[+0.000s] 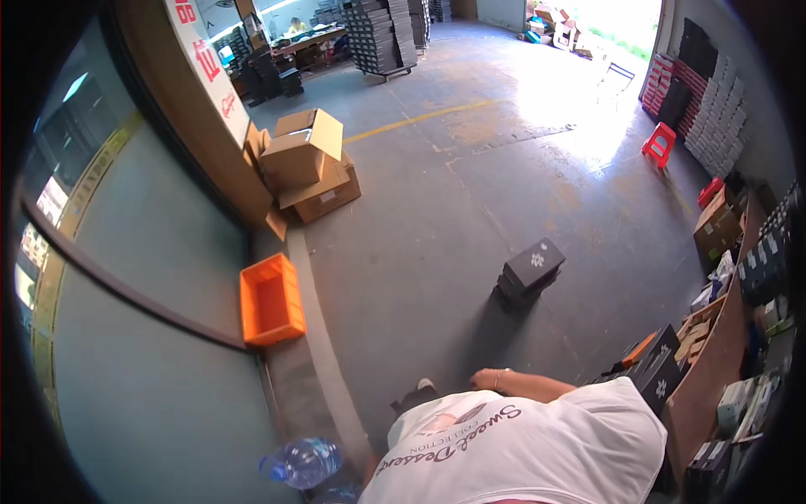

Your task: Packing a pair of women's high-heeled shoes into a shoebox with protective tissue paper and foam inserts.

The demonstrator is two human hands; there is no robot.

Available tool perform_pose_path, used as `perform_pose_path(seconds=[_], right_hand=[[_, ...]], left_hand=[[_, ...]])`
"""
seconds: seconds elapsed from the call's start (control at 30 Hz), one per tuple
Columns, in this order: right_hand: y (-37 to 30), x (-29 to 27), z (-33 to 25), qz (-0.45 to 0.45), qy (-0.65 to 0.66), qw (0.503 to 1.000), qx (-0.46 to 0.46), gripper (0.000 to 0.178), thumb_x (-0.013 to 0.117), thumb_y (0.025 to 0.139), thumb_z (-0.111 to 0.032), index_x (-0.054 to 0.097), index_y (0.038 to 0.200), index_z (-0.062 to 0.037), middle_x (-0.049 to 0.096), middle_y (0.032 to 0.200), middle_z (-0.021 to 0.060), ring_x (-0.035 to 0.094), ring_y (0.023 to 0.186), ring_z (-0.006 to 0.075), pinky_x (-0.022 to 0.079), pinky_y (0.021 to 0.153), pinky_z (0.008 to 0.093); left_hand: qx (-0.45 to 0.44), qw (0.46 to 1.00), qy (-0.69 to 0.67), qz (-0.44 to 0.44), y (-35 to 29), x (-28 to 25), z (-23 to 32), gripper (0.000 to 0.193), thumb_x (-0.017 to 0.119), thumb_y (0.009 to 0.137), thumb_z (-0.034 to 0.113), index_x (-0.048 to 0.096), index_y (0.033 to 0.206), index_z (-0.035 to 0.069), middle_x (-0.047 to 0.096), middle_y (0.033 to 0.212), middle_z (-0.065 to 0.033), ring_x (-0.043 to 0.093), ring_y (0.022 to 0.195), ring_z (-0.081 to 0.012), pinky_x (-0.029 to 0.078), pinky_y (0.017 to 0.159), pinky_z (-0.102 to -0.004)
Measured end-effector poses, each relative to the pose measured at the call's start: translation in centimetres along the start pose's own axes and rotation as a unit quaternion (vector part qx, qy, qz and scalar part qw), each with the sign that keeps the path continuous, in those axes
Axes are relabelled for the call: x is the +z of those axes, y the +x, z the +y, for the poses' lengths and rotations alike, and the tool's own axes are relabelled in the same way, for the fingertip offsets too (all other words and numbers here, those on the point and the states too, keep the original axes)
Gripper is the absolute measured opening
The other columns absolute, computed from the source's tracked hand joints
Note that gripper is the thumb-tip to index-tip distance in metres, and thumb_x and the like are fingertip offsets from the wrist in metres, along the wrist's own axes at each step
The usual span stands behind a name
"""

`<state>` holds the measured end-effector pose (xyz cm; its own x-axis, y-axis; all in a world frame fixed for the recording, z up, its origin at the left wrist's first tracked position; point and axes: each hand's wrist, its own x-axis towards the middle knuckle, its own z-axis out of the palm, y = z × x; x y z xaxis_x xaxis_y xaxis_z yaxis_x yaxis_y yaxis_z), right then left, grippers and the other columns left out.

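My right hand [484, 380] hangs in front of my white shirt [520, 445], a thin bracelet at its wrist. Its fingers look curled in, and nothing shows in them. Ahead and a little to the right of this hand, a short stack of black boxes [532, 267] stands on the floor, apart from it. The top box bears a white flower-like mark. My left hand is out of sight; only a sliver of skin shows beside the shirt at the lower left. A shoe tip [426, 384] peeks out ahead of the shirt.
An orange crate [291, 296] sits by the glass partition at left, with cardboard boxes [315, 172] beyond. A large water bottle [306, 462] is at lower left. Shelving [705, 357] lines the right; a red stool [660, 144] stands farther off. Boxes on a trolley [382, 42] are at the back.
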<state>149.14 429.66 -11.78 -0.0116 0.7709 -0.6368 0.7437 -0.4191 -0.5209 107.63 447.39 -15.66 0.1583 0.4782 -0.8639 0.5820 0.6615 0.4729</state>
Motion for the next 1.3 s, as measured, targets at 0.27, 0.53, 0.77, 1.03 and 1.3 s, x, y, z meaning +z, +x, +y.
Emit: perform_pose_path(seconds=[0.27,0.53,0.77,1.03,1.3], right_hand=[[5.5,-17.4,4.9,0.244,0.324,0.905,0.127,0.036,0.061,0.086,-0.033,0.066,0.107,-0.0043,0.066,0.103,0.0167,0.063,0.095,0.0309,0.049,0.086,0.0352],[23.4,-46.2,15.0,0.158,0.072,0.983,-0.069,0.037,0.057,0.088,-0.029,0.061,0.118,-0.0082,0.066,0.105,0.0178,0.064,0.099,0.0269,0.048,0.087,0.0381],[36.6,-68.4,12.8,-0.201,0.001,0.971,0.132,0.036,0.054,0.084,-0.028,0.066,0.111,-0.0077,0.065,0.115,0.0082,0.063,0.104,0.0242,0.050,0.082,0.0430],[52.8,-84.8,31.1,-0.027,0.204,0.974,0.094,0.044,0.059,0.087,-0.038,0.062,0.118,-0.0064,0.067,0.096,0.0081,0.062,0.082,0.0181,0.053,0.066,0.0320],[63.9,-103.7,30.6,0.202,0.454,0.835,0.238,0.049,0.059,0.090,-0.042,0.064,0.110,0.0032,0.067,0.095,0.0111,0.062,0.083,0.0178,0.049,0.073,0.0316]], left_hand=[[0.289,0.957,0.014,-0.011,17.4,2.9,51.8,0.023,0.056,0.093,0.026,0.055,0.108,0.009,0.058,0.082,-0.0011,0.058,0.068,-0.0104,0.049,0.057,-0.0240],[0.195,0.978,0.042,-0.052,28.9,13.7,66.3,0.025,0.062,0.090,0.028,0.056,0.108,0.012,0.060,0.076,-0.0016,0.057,0.063,-0.0112,0.048,0.051,-0.0265],[-0.028,0.993,-0.103,-0.052,37.7,15.7,61.7,0.034,0.052,0.092,0.031,0.063,0.107,0.002,0.065,0.098,-0.0148,0.060,0.084,-0.0227,0.048,0.077,-0.0405],[0.153,0.917,0.365,-0.051,60.4,16.1,90.0,0.030,0.053,0.092,0.032,0.063,0.100,0.005,0.064,0.087,-0.0130,0.058,0.074,-0.0226,0.048,0.065,-0.0394],[0.325,0.944,-0.026,-0.044,63.5,23.4,145.4,0.028,0.059,0.092,0.026,0.059,0.109,0.003,0.063,0.085,-0.0037,0.058,0.070,-0.0095,0.047,0.059,-0.0232]])
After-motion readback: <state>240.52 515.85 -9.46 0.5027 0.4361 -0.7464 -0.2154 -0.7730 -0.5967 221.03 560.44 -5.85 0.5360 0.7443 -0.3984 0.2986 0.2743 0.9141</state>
